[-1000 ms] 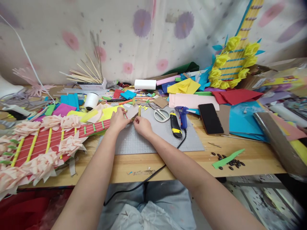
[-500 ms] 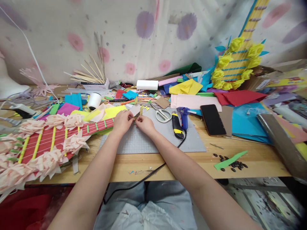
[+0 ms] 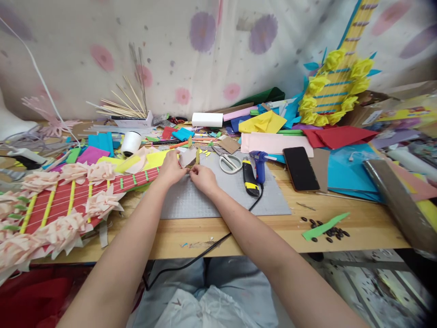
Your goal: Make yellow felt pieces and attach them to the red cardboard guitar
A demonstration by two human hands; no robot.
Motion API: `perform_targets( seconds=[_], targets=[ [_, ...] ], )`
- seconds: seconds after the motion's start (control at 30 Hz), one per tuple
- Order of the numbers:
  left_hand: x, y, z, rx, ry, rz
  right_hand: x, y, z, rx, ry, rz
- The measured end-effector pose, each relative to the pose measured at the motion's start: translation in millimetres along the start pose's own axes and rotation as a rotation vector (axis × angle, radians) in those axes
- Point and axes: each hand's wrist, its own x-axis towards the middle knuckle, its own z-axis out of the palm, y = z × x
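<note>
Left hand and right hand meet at frame centre, just above the far edge of the grey cutting mat. Both are pinched shut on a small piece of brown cardboard with a thin olive strip standing up at its right side; fingertips nearly touch each other. Exact grip on the strip is too small to tell.

Edges/room:
- Mat is bare from the hands down to its near edge, lower centre. Bare wooden table runs along the near edge, centre to right.
- Left of the left hand: neck of the red paper guitar ends right at the wrist. Tight on that side.
- Right of the right hand: scissors, then a black-and-yellow utility knife and a blue glue gun, close together on the mat. Glue gun cord crosses the mat's near right part and drops over the table edge between the forearms.
- Behind the hands, upper centre: dense paper scraps, a white roll, a white block.
- Black phone sits right of centre, well apart from the hands.
- Dark seeds and a green strip lie lower right near the table edge.

Pose: both forearms come up from the bottom of frame and converge, wrists low near the mat, palms facing each other, fingers curled toward the cardboard.
</note>
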Motion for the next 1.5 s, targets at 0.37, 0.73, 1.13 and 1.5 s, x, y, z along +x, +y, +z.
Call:
perform_targets(
  seconds=[0.37,0.73,1.13,1.5],
  targets=[
    [13.5,-7.3,-6.2,0.022,-0.144,-0.028,0.8,-1.8,-2.1,0.026,-0.016,0.051],
    [6.7,-9.0,-11.6,-0.111,-0.170,-0.021,-1.0,0.4,-3.3,0.054,-0.008,0.005],
    [10.5,-12.9,-12.1,-0.104,-0.149,-0.048,-1.3,1.3,-2.8,0.034,-0.013,-0.007],
    [9.1,-13.6,-11.0,-0.156,-0.127,-0.081,-2.4,0.6,-4.8,0.035,-0.014,-0.031]
  ],
)
